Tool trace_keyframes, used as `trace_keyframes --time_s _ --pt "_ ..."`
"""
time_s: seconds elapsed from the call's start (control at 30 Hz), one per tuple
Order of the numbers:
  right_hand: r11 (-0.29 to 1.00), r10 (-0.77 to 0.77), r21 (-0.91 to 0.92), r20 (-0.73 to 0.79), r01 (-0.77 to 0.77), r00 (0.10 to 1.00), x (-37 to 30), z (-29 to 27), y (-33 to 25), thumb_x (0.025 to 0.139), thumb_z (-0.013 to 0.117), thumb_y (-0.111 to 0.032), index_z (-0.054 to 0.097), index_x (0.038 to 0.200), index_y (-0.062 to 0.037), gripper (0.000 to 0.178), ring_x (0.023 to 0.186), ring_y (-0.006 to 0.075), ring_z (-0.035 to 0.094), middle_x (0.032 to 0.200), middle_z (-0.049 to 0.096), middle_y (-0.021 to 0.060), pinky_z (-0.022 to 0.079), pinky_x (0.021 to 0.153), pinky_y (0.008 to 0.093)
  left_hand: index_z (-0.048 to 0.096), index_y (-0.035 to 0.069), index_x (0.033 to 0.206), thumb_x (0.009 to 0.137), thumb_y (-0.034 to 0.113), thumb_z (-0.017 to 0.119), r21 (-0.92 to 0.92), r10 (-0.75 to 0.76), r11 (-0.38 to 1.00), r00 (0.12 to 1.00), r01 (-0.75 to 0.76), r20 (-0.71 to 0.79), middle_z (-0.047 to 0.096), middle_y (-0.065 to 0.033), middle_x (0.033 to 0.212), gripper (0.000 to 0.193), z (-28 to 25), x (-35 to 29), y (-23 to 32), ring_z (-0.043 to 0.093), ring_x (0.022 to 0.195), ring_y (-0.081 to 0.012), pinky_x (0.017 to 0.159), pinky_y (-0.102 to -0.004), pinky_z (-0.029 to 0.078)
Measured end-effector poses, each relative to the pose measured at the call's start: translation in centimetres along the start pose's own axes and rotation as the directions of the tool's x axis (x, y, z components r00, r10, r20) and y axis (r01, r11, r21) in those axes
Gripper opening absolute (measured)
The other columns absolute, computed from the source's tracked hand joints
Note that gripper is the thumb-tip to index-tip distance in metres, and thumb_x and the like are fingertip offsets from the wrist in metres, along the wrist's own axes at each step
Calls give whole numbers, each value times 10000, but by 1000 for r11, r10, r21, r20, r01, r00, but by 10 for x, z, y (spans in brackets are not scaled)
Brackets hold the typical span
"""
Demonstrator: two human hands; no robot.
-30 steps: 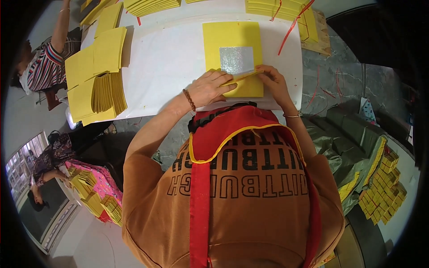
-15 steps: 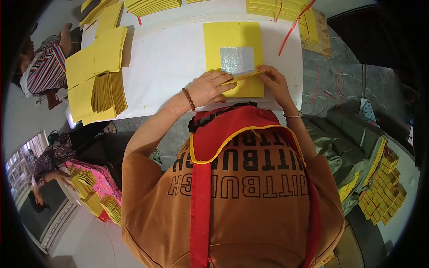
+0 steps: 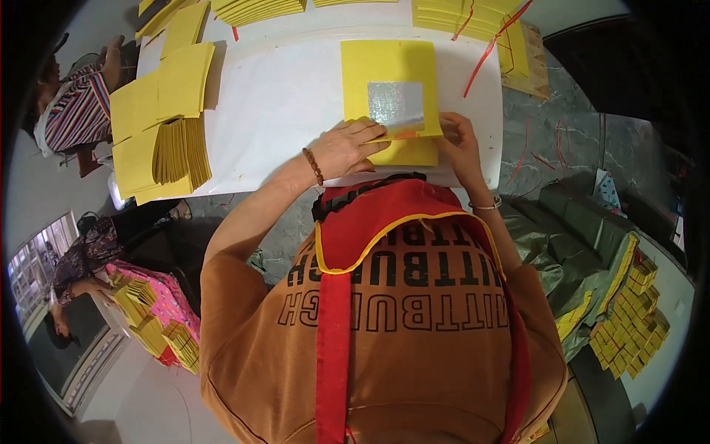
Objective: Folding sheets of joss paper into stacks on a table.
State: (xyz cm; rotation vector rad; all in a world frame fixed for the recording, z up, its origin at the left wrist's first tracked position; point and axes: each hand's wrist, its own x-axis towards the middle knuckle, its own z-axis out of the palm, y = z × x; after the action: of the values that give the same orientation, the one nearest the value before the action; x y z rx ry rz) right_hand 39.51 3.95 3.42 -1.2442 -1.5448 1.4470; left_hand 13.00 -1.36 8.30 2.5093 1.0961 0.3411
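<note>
A yellow paper sheet (image 3: 362,66) with a silvery foil square (image 3: 396,102) lies on the white table in front of me. Its near part is bent up into a narrow raised fold (image 3: 414,135). My left hand (image 3: 353,146), a beaded bracelet at its wrist, grips the left end of that fold between thumb and fingers. At the right end of the fold is my right hand (image 3: 460,144), its fingers curled in beside the paper's edge. Whether anything is between those fingers is hidden.
Stacks of yellow paper (image 3: 181,81) stand along the table's left side, with more bundles (image 3: 466,18) at the far edge. A red strip (image 3: 481,63) hangs at the far right. Yellow bundles (image 3: 629,325) are piled at lower right. Other people sit at the left.
My right hand has moved off the fold to the paper's right edge, fingers curling. The raised fold lies straighter now. My left hand keeps its place.
</note>
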Motion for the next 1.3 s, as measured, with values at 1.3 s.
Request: trace_keyframes --time_s 1.3 --pt "793 469 320 222 -518 855 -12 -3 -33 842 626 -112 577 999 -6 195 677 129 619 794 612 42 515 608 233 602 80 1086 746 294 679 -164 35 986 999 -38 -20 545 -118 1158 409 -8 5 -16 500 1078 -287 924 -376 426"
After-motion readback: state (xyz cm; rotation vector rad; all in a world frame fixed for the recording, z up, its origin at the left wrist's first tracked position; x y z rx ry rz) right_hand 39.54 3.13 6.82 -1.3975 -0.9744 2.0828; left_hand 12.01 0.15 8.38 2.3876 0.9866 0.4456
